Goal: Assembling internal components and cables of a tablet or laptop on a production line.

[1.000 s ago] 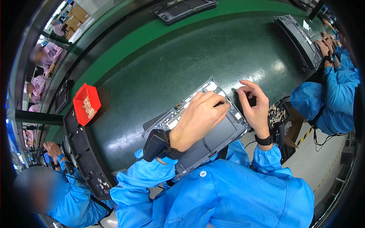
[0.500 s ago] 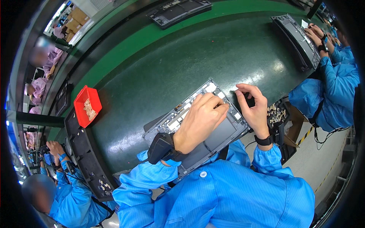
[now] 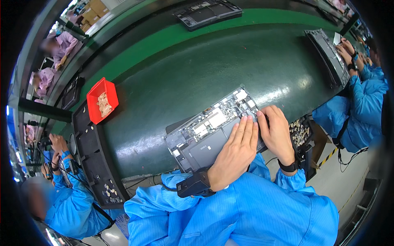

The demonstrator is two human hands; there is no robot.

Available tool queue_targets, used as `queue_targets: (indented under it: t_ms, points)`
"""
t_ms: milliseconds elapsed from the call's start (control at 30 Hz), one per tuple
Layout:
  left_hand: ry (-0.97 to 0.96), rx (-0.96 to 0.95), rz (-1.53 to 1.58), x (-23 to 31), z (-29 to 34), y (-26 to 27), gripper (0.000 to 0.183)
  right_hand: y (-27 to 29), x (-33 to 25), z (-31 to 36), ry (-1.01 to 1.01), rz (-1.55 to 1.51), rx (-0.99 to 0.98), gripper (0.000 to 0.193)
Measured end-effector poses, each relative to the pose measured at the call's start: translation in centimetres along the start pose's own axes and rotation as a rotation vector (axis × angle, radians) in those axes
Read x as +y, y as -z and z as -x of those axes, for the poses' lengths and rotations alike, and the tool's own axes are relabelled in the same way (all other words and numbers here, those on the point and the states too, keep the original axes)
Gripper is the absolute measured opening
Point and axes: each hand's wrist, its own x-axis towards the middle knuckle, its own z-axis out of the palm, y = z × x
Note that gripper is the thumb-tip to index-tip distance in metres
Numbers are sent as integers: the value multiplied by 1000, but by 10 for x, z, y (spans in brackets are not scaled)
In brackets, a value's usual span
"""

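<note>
Landmark: open laptop base point(image 3: 201, 152), lying obliquely on the green desk point(image 3: 160, 90) at its near edge, in front of the person, circuit board point(image 3: 216, 118) exposed along its far side.

Left hand point(image 3: 234, 152): forearm enters from below the base, a black device point(image 3: 193, 184) on the wrist. Palm faces down over the base's right half; fingers are straight, side by side, pointing away from the body, tips just short of its far right corner area. Grip is flat and unclenched, with no pinch visible.

Right hand point(image 3: 278, 133): at the base's right edge, wrist below it with a black band point(image 3: 289, 167). Thumb and index finger reach up to the edge, tips near each other and close to the left fingertips; remaining fingers curl behind. Whether this grip is clamped on anything: cannot tell.

Red bin point(image 3: 93, 112): left of the base, well apart.
</note>
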Motion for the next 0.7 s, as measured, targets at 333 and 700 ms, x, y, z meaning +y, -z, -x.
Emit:
queue_targets:
  t_ms: [333,700]
  points:
    - [96,37,222,-12,13,12,101,-3,4,9,-403,-832,-202,15]
    - [-46,507,112,-106,-19,15,47,-87,-33,-167,-234,-876,-149,27]
